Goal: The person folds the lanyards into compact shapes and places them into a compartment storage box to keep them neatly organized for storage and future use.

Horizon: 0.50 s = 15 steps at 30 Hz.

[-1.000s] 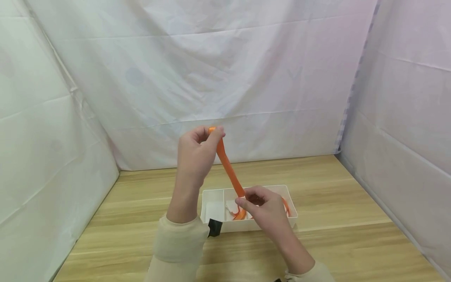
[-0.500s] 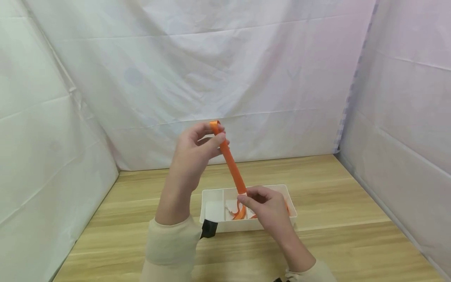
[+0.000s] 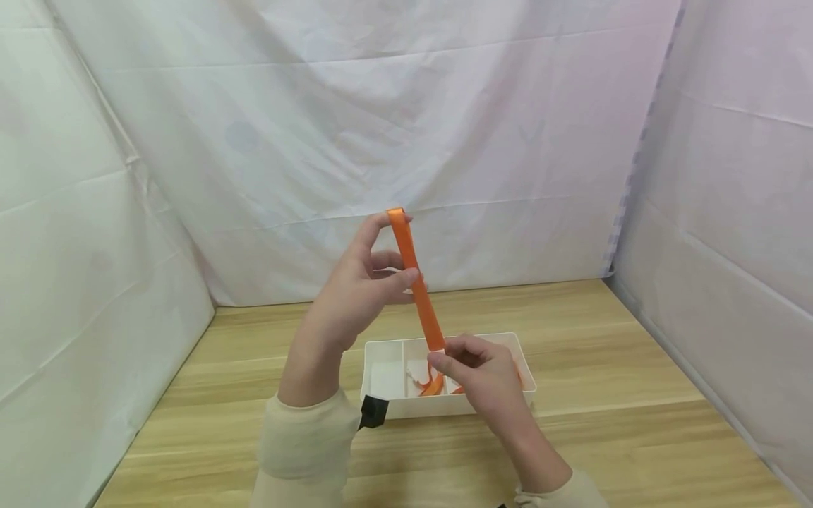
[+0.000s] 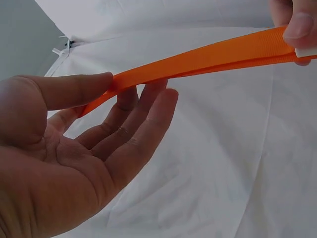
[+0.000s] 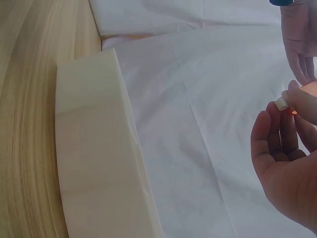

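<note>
Currently we pinch the orange ribbon (image 3: 416, 282) taut: left hand (image 3: 362, 289) at its folded top end, right hand (image 3: 485, 381) lower, over the white tray (image 3: 381, 353), axis running steeply upward.

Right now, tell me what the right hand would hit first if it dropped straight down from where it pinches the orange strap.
Probably the white divided tray: the right hand pinches the orange strap just above it, with loose strap coiled inside. Depth is unclear from the head view.

Orange ribbon (image 3: 416, 282), white tray (image 3: 381, 353)
</note>
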Each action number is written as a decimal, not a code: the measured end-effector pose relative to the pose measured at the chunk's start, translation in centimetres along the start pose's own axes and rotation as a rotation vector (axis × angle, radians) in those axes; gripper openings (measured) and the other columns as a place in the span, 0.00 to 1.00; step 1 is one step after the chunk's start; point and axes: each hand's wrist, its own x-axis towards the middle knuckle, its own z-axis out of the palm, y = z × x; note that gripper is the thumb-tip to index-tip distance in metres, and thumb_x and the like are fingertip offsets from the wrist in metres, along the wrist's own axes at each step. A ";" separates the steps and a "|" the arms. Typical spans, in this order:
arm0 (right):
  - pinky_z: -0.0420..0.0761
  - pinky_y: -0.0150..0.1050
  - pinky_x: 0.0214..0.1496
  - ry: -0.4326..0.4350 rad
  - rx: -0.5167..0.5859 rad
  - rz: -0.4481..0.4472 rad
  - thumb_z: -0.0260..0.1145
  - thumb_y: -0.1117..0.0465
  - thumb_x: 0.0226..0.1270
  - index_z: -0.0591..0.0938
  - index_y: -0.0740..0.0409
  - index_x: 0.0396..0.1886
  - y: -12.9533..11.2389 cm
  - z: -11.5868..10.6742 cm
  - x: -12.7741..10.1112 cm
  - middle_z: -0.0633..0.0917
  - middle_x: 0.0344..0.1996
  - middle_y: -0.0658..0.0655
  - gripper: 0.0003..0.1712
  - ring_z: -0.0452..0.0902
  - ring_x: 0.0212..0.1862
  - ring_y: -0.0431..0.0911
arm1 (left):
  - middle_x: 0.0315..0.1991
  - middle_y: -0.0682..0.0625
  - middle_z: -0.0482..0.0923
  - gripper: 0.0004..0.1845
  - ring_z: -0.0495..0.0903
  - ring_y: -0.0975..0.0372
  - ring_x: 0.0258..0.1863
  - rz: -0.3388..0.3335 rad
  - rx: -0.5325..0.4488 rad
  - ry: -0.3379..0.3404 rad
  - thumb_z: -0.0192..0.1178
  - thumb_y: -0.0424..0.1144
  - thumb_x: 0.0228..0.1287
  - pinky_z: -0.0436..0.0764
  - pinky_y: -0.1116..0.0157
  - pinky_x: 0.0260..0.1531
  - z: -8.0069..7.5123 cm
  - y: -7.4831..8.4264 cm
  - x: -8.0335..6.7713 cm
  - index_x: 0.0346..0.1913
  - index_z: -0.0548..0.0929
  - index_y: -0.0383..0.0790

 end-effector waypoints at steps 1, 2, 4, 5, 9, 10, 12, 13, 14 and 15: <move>0.81 0.34 0.39 0.001 0.001 0.001 0.82 0.56 0.61 0.93 0.54 0.41 0.0 0.0 -0.1 0.88 0.29 0.51 0.11 0.83 0.35 0.44 | 0.45 0.36 0.82 0.35 0.92 0.48 0.44 -0.008 0.003 -0.006 0.61 0.27 0.75 0.91 0.50 0.53 0.0 -0.1 0.0 0.73 0.68 0.65; 0.81 0.34 0.39 0.001 0.002 0.003 0.82 0.56 0.61 0.93 0.54 0.41 -0.1 0.0 -0.1 0.88 0.29 0.50 0.11 0.83 0.35 0.44 | 0.45 0.36 0.81 0.36 0.91 0.48 0.44 -0.018 0.002 -0.013 0.61 0.27 0.75 0.91 0.51 0.53 -0.1 -0.1 0.0 0.74 0.67 0.68; 0.81 0.34 0.39 0.006 0.002 0.006 0.82 0.57 0.62 0.93 0.54 0.41 -0.1 0.0 -0.1 0.88 0.29 0.50 0.11 0.83 0.35 0.44 | 0.46 0.37 0.81 0.38 0.92 0.48 0.44 -0.036 0.004 -0.025 0.62 0.27 0.75 0.90 0.51 0.54 -0.1 -0.3 -0.1 0.74 0.65 0.72; 0.81 0.34 0.39 0.009 0.000 0.008 0.82 0.57 0.62 0.93 0.55 0.42 -0.1 0.0 -0.2 0.88 0.29 0.50 0.11 0.83 0.35 0.44 | 0.46 0.37 0.81 0.39 0.92 0.48 0.44 -0.039 0.006 -0.033 0.62 0.28 0.75 0.90 0.51 0.56 -0.2 -0.3 -0.1 0.74 0.64 0.74; 0.81 0.35 0.41 0.017 -0.005 0.012 0.82 0.57 0.62 0.93 0.55 0.42 0.1 -0.1 -0.1 0.89 0.31 0.51 0.12 0.83 0.36 0.45 | 0.42 0.38 0.84 0.41 0.93 0.48 0.42 -0.047 0.022 -0.058 0.63 0.29 0.74 0.87 0.49 0.60 -0.3 -0.6 -0.2 0.75 0.63 0.76; 0.81 0.35 0.41 0.016 -0.011 0.012 0.82 0.56 0.62 0.93 0.54 0.42 0.3 -0.1 -0.1 0.90 0.31 0.52 0.11 0.83 0.37 0.45 | 0.41 0.39 0.85 0.41 0.93 0.49 0.42 -0.045 0.039 -0.066 0.64 0.29 0.74 0.86 0.49 0.62 -0.3 -0.7 -0.2 0.75 0.63 0.76; 0.82 0.37 0.44 0.010 -0.016 0.012 0.82 0.55 0.62 0.93 0.54 0.42 0.5 -0.2 0.2 0.91 0.32 0.53 0.11 0.83 0.38 0.46 | 0.38 0.41 0.87 0.41 0.91 0.51 0.44 -0.044 0.064 -0.090 0.64 0.30 0.74 0.82 0.48 0.65 -0.2 -0.9 -0.3 0.76 0.63 0.76; 0.82 0.37 0.45 0.006 -0.019 0.012 0.82 0.55 0.62 0.93 0.54 0.42 0.7 -0.3 0.4 0.91 0.33 0.53 0.11 0.84 0.39 0.46 | 0.38 0.41 0.87 0.41 0.90 0.51 0.44 -0.040 0.081 -0.102 0.64 0.30 0.74 0.80 0.48 0.66 -0.2 -1.0 -0.4 0.76 0.63 0.76; 0.83 0.38 0.46 0.006 -0.026 0.014 0.82 0.55 0.62 0.93 0.53 0.42 0.9 -0.4 0.6 0.91 0.33 0.53 0.11 0.84 0.39 0.46 | 0.38 0.42 0.88 0.41 0.89 0.52 0.45 -0.041 0.091 -0.119 0.64 0.30 0.74 0.78 0.48 0.67 -0.1 -1.1 -0.6 0.76 0.63 0.76; 0.84 0.37 0.48 0.007 -0.029 0.012 0.82 0.55 0.63 0.93 0.54 0.43 1.0 -0.4 1.0 0.91 0.34 0.53 0.12 0.84 0.40 0.46 | 0.39 0.43 0.89 0.42 0.89 0.53 0.47 -0.046 0.094 -0.142 0.64 0.30 0.74 0.76 0.47 0.68 -0.1 -1.3 -0.7 0.77 0.63 0.75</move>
